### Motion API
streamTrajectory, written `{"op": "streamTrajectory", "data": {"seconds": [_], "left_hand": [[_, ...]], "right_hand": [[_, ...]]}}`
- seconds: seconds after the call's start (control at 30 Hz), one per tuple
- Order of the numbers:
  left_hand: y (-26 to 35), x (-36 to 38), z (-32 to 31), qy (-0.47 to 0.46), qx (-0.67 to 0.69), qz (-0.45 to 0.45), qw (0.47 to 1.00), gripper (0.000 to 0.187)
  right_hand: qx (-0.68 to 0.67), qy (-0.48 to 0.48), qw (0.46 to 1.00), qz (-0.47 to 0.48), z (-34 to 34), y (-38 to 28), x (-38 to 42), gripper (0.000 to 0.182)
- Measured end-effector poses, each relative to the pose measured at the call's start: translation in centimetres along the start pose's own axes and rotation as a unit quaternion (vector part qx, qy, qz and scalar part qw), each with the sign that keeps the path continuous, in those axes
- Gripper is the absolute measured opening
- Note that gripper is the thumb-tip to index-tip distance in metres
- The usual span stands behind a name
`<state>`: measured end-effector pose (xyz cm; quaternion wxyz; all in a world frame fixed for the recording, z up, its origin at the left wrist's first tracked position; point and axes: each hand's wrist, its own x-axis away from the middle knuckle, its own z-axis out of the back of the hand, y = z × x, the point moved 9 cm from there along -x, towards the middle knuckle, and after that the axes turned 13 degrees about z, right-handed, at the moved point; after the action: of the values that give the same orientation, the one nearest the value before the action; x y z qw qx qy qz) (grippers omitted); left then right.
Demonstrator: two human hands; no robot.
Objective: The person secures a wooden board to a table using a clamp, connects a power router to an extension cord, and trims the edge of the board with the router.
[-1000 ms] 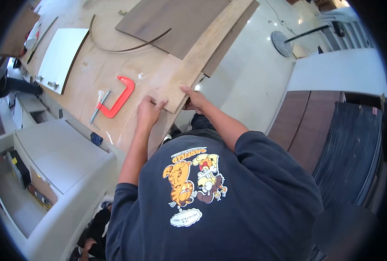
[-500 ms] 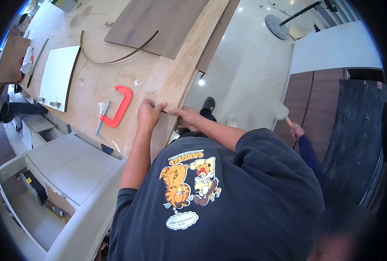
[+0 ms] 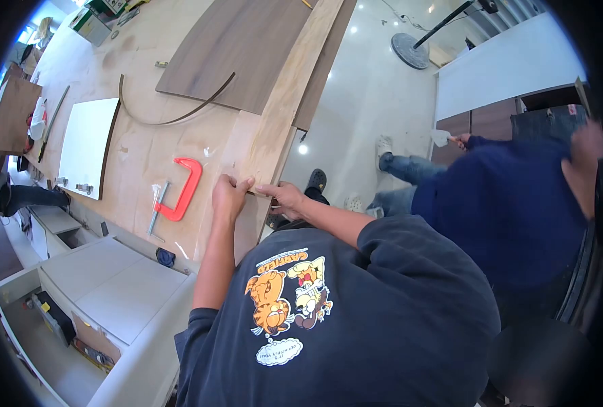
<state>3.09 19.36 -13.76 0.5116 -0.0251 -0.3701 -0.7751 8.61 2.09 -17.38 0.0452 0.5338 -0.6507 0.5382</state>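
Observation:
A long, pale plywood strip [image 3: 284,95] lies along the right edge of the workbench [image 3: 145,146], its near end toward me. My left hand [image 3: 229,197] grips that near end from the left, thumb on top. My right hand [image 3: 286,199] holds the same end from the right, at the bench's edge. A red C-clamp [image 3: 179,190] rests on the bench just left of my left hand. Under the strip's far part lies a dark brown panel [image 3: 237,51].
A white panel [image 3: 88,146] and a thin curved dark strip [image 3: 172,112] lie further left on the bench. White cabinets [image 3: 105,285] stand at lower left. A person in a blue top [image 3: 512,203] stands close at right, holding a small tool. A fan base [image 3: 410,51] sits on the glossy floor.
The person in blue has stepped into view at right, close beside me. My hands have slid the strip's near end slightly toward me, and my view has shifted.

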Motion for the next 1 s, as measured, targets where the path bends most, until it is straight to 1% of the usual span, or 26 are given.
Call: {"op": "streamTrajectory", "data": {"seconds": [0.1,0.17,0.23,0.4,0.5,0.6,0.7,0.8,0.87,1.0], "left_hand": [[0.1,0.0,0.0,-0.013,-0.001,0.016,1.000,0.043],[0.6,0.4,0.3,-0.011,-0.008,0.010,1.000,0.044],[0.9,0.8,0.6,-0.011,-0.015,0.013,1.000,0.044],[1.0,0.7,0.7,-0.004,-0.021,0.015,1.000,0.046],[0.8,0.5,0.4,0.010,-0.033,0.003,0.999,0.046],[0.7,0.4,0.3,-0.002,-0.012,0.009,1.000,0.045],[0.7,0.7,0.3,0.004,-0.008,0.004,1.000,0.045],[0.3,0.3,0.0,0.008,0.003,-0.004,1.000,0.044],[0.2,0.4,0.0,0.013,0.002,-0.003,1.000,0.044],[0.5,0.8,0.5,-0.001,-0.010,0.029,1.000,0.045]], "right_hand": [[0.013,0.001,1.000,0.028,0.3,0.0,-0.5,0.063],[0.023,-0.009,0.999,0.038,0.6,0.6,-1.0,0.062],[0.031,-0.020,0.998,0.044,0.5,0.4,-0.8,0.063],[0.043,-0.031,0.998,0.040,0.6,0.4,-1.1,0.059],[0.031,-0.021,0.998,0.054,0.4,0.1,-0.8,0.058],[0.027,0.001,0.997,0.067,1.2,1.0,-1.8,0.059],[0.025,-0.010,0.998,0.060,1.0,0.9,-1.4,0.063],[0.028,-0.005,0.999,0.017,1.0,1.0,-1.3,0.066],[0.031,-0.011,0.999,0.010,0.9,0.5,-1.1,0.066],[0.025,-0.022,0.999,0.019,-0.2,-0.2,-0.7,0.064]]}}
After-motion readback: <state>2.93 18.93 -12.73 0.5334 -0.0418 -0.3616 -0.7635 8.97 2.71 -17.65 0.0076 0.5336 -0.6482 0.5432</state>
